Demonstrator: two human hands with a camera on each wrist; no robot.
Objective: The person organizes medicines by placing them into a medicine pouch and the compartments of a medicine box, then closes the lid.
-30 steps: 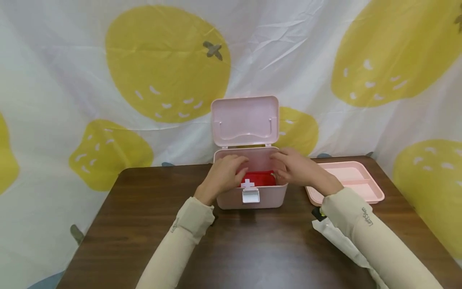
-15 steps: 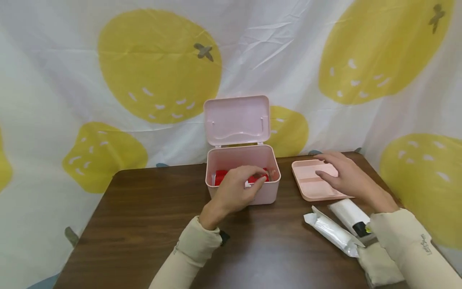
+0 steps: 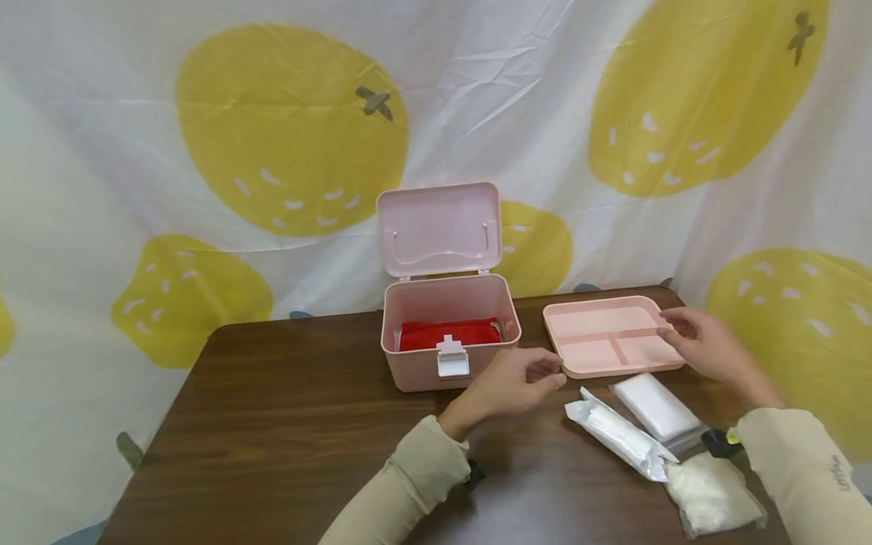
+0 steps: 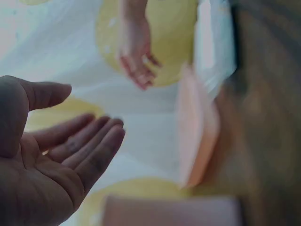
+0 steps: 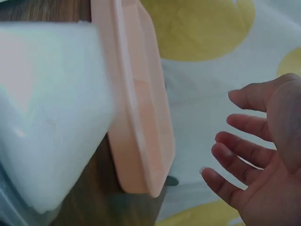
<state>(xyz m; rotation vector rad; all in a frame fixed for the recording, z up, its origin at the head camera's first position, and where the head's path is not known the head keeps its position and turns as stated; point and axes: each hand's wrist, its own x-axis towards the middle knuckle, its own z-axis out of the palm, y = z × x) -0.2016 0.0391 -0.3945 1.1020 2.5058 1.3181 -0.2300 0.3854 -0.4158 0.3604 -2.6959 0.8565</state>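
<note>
A pink box [image 3: 415, 371] with a white latch stands on the table, its lid raised; a red pouch [image 3: 443, 333] lies inside. To its right is a shallow pink tray [image 3: 591, 354] divided into three compartments. My left hand [image 3: 507, 386] hovers between box and tray, fingers relaxed and bent, holding nothing. By the tray's right end hangs my right hand [image 3: 711, 348]; in the right wrist view its fingers [image 5: 244, 150] are spread and apart from the tray. In the left wrist view, the left palm [image 4: 47, 183] is bare.
In front of the tray lie a white wrapped roll [image 3: 618, 435], a white packet in clear plastic [image 3: 657, 407] and a cream-coloured bagged bundle [image 3: 714, 496]. A curtain with yellow fruit [image 3: 293, 129] hangs behind the brown table [image 3: 272, 424].
Both hands have left the box and moved right to either side of the tray. The red pouch stays inside the box. The packets at the right have come into fuller view.
</note>
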